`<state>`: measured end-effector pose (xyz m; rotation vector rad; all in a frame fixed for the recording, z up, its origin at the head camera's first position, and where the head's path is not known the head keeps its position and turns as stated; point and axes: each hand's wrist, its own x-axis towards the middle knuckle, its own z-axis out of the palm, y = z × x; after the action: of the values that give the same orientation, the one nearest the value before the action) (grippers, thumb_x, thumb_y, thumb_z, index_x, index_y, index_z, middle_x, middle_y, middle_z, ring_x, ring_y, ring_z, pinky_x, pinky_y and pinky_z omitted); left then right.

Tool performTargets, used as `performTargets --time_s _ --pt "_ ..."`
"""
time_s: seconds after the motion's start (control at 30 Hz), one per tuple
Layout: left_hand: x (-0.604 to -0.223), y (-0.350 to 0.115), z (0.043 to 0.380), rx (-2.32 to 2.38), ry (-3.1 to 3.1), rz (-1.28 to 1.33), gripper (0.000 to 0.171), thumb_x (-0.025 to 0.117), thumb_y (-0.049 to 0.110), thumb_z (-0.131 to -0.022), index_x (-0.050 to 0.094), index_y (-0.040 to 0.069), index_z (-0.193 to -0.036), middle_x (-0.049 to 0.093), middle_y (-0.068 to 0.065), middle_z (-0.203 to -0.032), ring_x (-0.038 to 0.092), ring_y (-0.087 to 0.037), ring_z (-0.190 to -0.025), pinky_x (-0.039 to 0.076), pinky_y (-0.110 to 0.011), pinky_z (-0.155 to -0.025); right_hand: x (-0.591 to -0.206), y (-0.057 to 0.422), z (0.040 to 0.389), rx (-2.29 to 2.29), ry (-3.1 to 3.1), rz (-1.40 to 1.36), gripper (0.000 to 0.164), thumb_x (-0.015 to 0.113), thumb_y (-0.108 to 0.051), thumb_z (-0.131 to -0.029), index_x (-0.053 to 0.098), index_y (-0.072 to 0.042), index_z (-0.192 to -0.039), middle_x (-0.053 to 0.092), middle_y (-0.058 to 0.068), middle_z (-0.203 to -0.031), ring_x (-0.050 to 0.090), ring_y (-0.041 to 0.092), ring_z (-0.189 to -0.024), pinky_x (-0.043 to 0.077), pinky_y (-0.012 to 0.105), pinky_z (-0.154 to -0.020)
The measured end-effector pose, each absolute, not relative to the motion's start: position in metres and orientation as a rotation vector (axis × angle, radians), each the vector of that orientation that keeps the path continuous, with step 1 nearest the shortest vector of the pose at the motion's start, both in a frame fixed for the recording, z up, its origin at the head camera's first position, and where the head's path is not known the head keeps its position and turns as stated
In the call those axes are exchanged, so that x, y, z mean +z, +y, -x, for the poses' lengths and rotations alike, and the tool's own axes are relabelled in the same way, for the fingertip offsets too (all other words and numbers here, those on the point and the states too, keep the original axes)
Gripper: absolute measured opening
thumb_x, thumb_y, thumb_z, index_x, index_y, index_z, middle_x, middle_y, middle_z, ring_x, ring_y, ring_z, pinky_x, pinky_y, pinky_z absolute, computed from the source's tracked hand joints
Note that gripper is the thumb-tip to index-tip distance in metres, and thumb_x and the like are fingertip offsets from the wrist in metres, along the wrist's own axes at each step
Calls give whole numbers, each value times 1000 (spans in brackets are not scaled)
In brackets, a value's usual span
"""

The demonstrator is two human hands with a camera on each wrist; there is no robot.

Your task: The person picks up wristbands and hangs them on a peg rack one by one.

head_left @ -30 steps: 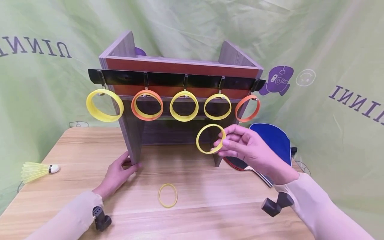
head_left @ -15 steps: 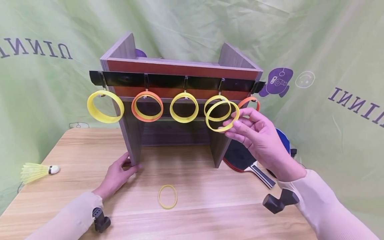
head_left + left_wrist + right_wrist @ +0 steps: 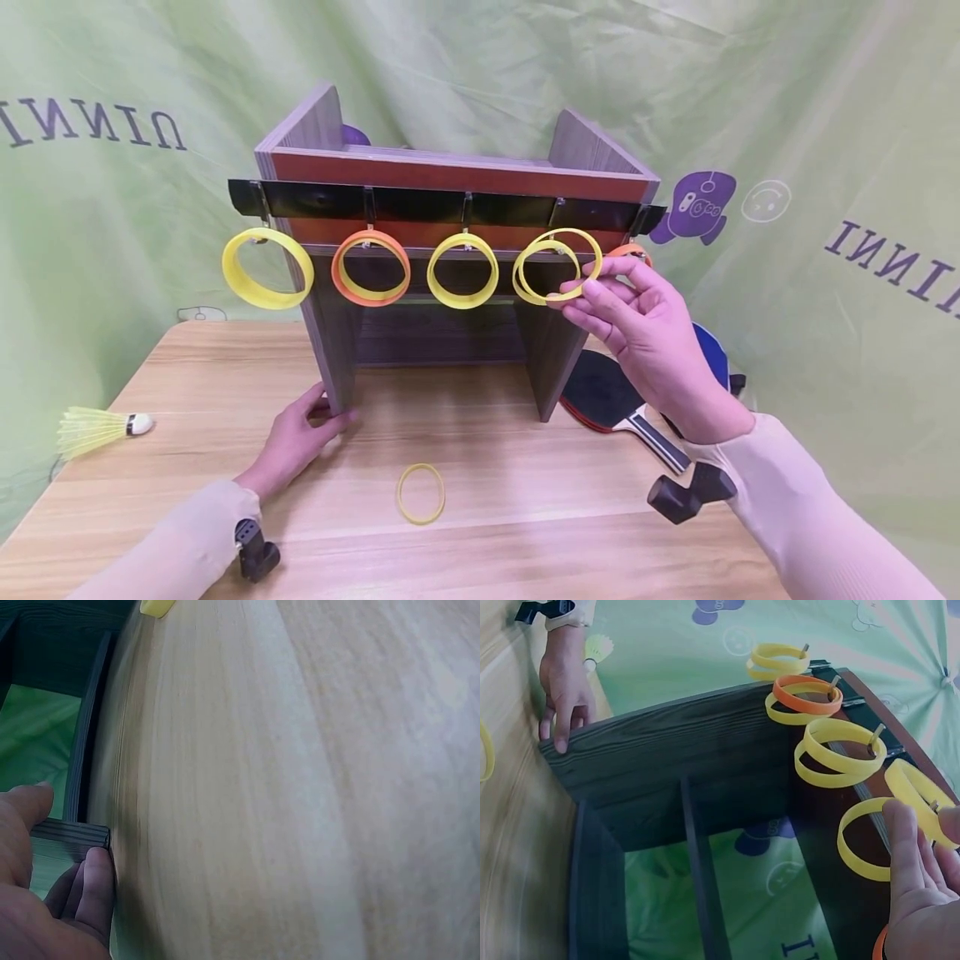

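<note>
My right hand [image 3: 652,337] pinches a yellow ring [image 3: 579,235] between thumb and fingers. This ring is in front of the fourth hook from the left on a black rail [image 3: 431,200], overlapping another yellow ring [image 3: 843,851] that hangs there. In the right wrist view, the hook's tip shows within the pinched ring. My left hand [image 3: 296,437] grips the lower front edge of the left side panel [image 3: 324,350] of a grey wooden shelf, thumb on one face and fingers on the other.
Yellow rings [image 3: 463,302] and orange rings [image 3: 337,279] hang from the other hooks. Another yellow ring [image 3: 400,493] lies on the table [image 3: 495,550]. Table-tennis bats [image 3: 600,387] lie at the right, and a yellow shuttlecock [image 3: 97,429] at the left.
My right hand has lifted the yellow ring up and to the right, from below the rail to the fourth hook. My left hand keeps its grip on the panel.
</note>
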<state>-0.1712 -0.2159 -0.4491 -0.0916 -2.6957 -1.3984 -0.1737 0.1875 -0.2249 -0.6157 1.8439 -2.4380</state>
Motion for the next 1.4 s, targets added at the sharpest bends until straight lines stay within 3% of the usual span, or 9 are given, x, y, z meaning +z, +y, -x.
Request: performTargets --time_s 0.3,0.6,1.1,1.3,1.4 --pt "-448 -214 171 -1382 -2715 81 68 73 34 -99 46 8 -156 68 -25 -135 66 -37 -120 52 -50 -101 -230 186 177 -2369 1933 526 14 63 -4 -103 55 -7 -115 82 2 -101 81 15 -93 61 29 -91" --pt "-450 -214 171 -1365 -2715 83 66 74 34 -99 47 8 -155 69 -22 -133 67 -35 -119 53 -44 -100 -237 184 176 -2331 1948 474 12 63 -6 -104 57 -7 -114 82 -1 -99 81 15 -93 61 28 -91" --pt "-449 -215 170 -1367 -2716 97 66 72 32 -100 46 8 -156 68 -23 -134 66 -36 -120 52 -51 -102 -259 180 177 -2222 2000 440 13 61 -13 -106 59 -4 -115 81 1 -102 81 18 -98 61 29 -93" --pt "-451 -213 169 -1360 -2690 94 62 73 29 -100 49 8 -154 71 -22 -129 68 -34 -118 54 -37 -98 -279 175 176 -2111 2038 445 19 59 -12 -107 57 2 -119 80 2 -103 80 19 -99 61 31 -94" --pt "-450 -213 169 -1359 -2688 91 63 73 30 -100 49 8 -154 71 -22 -130 68 -34 -118 53 -36 -98 -294 167 178 -2034 2045 436 24 59 -10 -107 54 8 -123 77 4 -102 80 19 -96 62 32 -91"
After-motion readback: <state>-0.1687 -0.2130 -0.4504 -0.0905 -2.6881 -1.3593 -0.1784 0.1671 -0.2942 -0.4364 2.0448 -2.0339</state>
